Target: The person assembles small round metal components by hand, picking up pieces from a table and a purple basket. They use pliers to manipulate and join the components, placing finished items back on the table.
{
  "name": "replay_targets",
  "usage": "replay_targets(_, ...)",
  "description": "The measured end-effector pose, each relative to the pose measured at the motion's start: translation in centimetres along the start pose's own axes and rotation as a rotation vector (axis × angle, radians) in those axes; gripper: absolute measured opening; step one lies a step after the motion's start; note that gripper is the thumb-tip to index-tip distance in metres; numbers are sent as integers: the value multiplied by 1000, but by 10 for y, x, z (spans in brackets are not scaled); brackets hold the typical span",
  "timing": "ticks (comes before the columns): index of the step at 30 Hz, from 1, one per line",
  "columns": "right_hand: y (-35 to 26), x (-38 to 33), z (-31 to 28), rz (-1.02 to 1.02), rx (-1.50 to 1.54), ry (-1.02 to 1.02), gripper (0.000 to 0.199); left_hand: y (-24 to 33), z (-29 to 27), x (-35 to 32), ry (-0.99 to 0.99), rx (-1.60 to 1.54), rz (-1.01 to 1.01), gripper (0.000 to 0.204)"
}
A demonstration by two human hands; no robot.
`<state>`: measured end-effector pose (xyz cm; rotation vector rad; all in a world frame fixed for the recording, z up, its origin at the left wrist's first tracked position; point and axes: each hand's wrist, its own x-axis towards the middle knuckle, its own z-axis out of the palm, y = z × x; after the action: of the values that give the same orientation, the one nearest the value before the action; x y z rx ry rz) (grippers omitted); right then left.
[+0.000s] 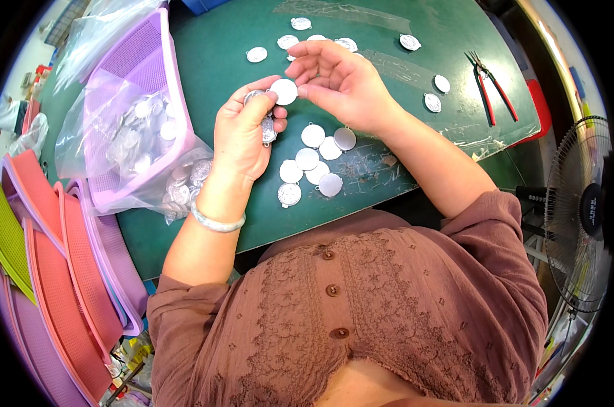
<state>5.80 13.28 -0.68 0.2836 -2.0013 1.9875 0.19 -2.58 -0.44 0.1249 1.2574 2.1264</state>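
Note:
My left hand is closed on several round silver metal pendants. One plain-faced pendant sticks out between its thumb and fingers, while others show under the thumb and along the fingers. Just to the right is my right hand, its fingers loosely curved and apart, with nothing seen in it. Its thumb tip is beside the held pendant's edge; I cannot tell whether they touch. Below the hands, a loose group of pendants lies on the green table, mostly plain side up. More pendants are scattered beyond the hands.
A purple plastic basket at left holds a clear bag of pendants. Another bag of pendants lies beside it. Red-handled pliers rest at the right. Stacked colourful baskets stand at lower left, a fan at right.

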Motion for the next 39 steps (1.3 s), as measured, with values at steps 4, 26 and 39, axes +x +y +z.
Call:
replay_targets(4,-2,-1,1,63,41,-45,38,-4,0,-1,-2,98,0,22)
replay_targets(26,9,13,-21,-121,-955,-150,47,4,-5,1,35,-150,-99,17)
replay_targets(39,-4,6,-7,-44,-567,-211,68,1,-1,2,35,200,-49,18)
